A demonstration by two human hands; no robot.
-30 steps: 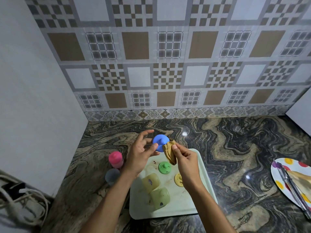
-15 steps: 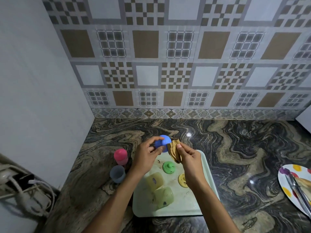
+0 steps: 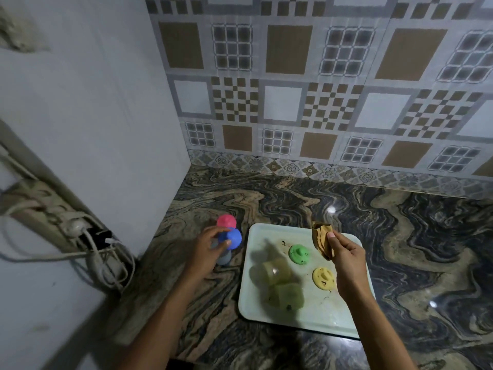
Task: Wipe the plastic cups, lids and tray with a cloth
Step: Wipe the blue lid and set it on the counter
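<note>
My left hand [image 3: 206, 245] holds the blue lid [image 3: 231, 238] left of the tray, right above a pale blue cup [image 3: 224, 259] that it mostly hides. A pink-lidded cup [image 3: 226, 221] stands just behind. My right hand [image 3: 344, 253] pinches a folded tan cloth [image 3: 321, 237] over the pale tray [image 3: 306, 313]. On the tray lie a green lid [image 3: 299, 254], a yellow lid [image 3: 323, 278], a yellowish cup [image 3: 274, 271] and a greenish cup [image 3: 286, 295], both on their sides.
The tray sits on a dark marbled countertop [image 3: 426, 263]. A white wall [image 3: 93, 129] closes the left side, with tangled cables and a plug [image 3: 88, 236] beside it. Patterned tiles [image 3: 320, 89] back the counter.
My left hand has carried the blue lid away from the cloth, leftward off the tray to above the pale blue cup. My right hand keeps the cloth over the tray. The view swung left.
</note>
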